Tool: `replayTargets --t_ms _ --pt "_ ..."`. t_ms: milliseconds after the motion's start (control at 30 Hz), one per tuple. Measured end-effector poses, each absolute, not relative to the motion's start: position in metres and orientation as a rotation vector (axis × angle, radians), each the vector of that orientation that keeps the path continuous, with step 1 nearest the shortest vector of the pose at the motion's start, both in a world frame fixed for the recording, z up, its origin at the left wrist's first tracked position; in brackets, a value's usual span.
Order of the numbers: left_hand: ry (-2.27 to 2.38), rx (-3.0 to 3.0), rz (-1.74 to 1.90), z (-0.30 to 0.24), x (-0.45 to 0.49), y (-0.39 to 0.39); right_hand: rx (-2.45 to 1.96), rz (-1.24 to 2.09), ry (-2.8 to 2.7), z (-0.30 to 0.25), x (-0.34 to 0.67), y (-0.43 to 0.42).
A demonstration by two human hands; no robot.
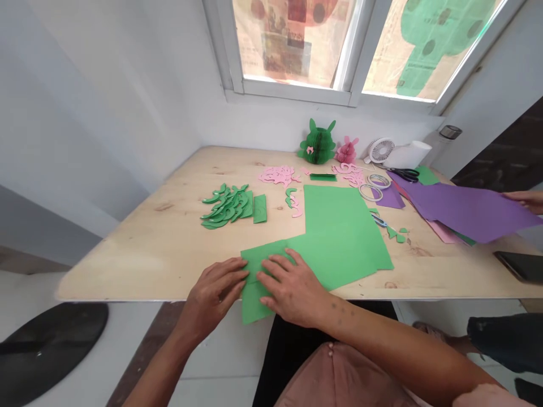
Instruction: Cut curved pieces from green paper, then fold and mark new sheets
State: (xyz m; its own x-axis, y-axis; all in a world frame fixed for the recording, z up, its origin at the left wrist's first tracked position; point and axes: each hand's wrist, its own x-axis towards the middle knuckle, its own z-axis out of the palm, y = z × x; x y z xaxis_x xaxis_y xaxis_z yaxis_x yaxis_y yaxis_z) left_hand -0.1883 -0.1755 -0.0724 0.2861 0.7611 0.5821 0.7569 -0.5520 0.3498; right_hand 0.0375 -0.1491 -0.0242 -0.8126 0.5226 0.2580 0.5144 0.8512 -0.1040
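Note:
A green paper sheet [335, 249] lies at the near edge of the wooden table [169, 243], and its left end hangs over the edge. My left hand [216, 288] rests on that end with its fingertips on the fold line, fingers stretched flat. My right hand [292, 288] lies palm down on the paper beside it, fingers spread and pressing. Neither hand grips anything. A second green sheet [333, 206] lies just behind.
A pile of green cut shapes [227, 206] sits mid-left, pink cutouts [278, 175] further back. Green and pink paper figures [318, 144], a small fan [380, 150], scissors [403, 173] and tape rolls [373, 186] stand at the back. Another person's hand [526, 200] touches purple sheets [462, 209]. A phone [520, 265] lies far right.

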Motion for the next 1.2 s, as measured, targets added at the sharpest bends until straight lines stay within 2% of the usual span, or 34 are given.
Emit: replayTargets --t_ms 400,700,800,967,1033,1133,1200 --pt "1.489 2.479 1.132 -0.072 -0.188 -0.177 -0.958 -0.004 -2.711 -0.024 0.072 -0.139" --pt "1.499 2.516 1.123 -0.071 -0.189 -0.176 -0.752 0.118 -2.603 -0.018 0.038 -0.151" --pt "1.504 2.496 1.114 -0.07 -0.189 -0.176 -0.835 0.187 -2.388 -0.01 0.061 -0.139" --pt "1.487 2.465 1.135 -0.071 -0.189 -0.176 -1.168 0.044 -1.529 0.014 0.108 -0.128" --pt "1.495 2.452 1.13 -0.069 -0.187 -0.177 -1.159 0.023 -1.674 0.015 0.105 -0.133" --pt "1.52 2.415 1.121 -0.063 -0.183 -0.18 -0.859 0.116 -2.326 0.0 0.08 -0.147" --pt "1.538 2.393 1.104 -0.06 -0.18 -0.181 -0.714 0.178 -2.567 -0.013 0.06 -0.155"
